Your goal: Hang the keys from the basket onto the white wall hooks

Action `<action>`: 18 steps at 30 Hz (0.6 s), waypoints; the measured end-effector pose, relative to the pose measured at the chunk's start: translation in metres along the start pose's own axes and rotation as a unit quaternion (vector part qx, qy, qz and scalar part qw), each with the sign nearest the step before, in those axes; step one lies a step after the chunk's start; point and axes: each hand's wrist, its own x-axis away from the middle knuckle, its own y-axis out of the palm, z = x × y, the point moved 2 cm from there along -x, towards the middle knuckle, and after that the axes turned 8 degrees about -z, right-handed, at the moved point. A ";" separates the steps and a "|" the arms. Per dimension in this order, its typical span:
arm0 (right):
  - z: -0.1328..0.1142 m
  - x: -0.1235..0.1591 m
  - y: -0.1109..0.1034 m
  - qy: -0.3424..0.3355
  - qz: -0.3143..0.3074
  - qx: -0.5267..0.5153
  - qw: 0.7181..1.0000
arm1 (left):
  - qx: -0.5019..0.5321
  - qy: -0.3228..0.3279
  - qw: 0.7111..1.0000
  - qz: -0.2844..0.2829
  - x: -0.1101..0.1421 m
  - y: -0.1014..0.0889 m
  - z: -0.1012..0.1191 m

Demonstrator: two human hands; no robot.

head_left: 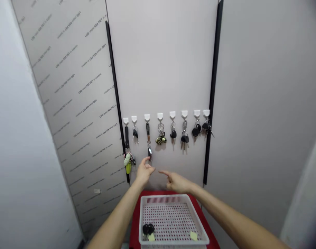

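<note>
My left hand [144,172] is raised to the wall panel, its index fingertip at the lower end of a black and silver key fob [150,153]. The fob hangs by a braided strap [148,129] from a white hook [147,118]. The thumb points right, apart from the index finger; whether the fingertip touches the fob I cannot tell. Just to the right, my right hand [176,181] holds nothing visible, with its index finger stretched out to the left and the others bent. Below both hands sits a white perforated plastic basket [199,224].
Several key bunches hang from white hooks in a row, including keys with brass-coloured charms [161,139] and one with a green pendant [128,168]. Black keys [148,229] and yellow paper pieces [193,236] lie in the basket, on a red surface [135,224]. Black strips [214,69] flank the panel.
</note>
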 end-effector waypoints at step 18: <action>-0.113 -0.020 -0.016 -0.270 0.186 -0.153 0.932 | 0.031 0.228 0.973 -0.001 0.026 -0.017 0.095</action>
